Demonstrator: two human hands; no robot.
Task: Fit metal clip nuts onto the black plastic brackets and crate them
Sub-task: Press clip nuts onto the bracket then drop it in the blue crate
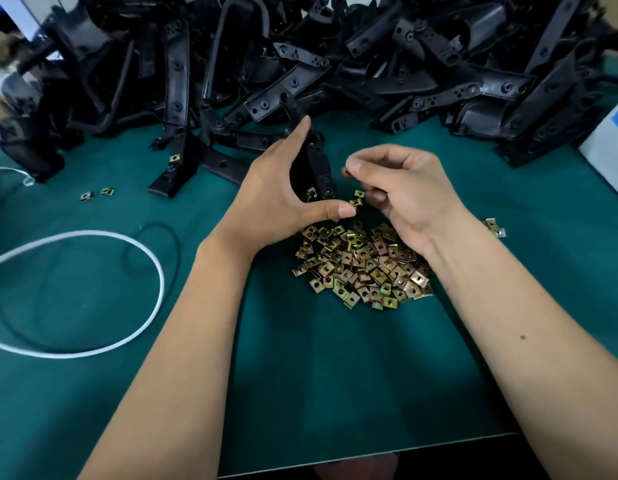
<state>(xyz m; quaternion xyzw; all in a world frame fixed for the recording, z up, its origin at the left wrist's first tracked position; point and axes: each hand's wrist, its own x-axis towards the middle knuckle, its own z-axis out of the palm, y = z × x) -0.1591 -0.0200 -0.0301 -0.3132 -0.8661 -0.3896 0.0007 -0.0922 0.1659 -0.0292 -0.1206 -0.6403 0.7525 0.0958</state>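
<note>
Centrally, the left hand point(280, 192) gripped a bracket point(312, 161); the right hand point(401, 188) pinched a clip nut point(356, 201), which could slip into the nut pile point(363, 265).

Looks like a factory assembly bench to us

We've got a green work mat point(335, 375), a huge heap of identical black plastic brackets point(335, 64) along the back, and a loose pile of brass-coloured clip nuts point(363, 268), so bulk parts, hand assembly.

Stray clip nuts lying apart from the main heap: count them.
4: two clip nuts side by side on the mat's left, two more right of the heap. Others may hide behind the hands or brackets.
</note>
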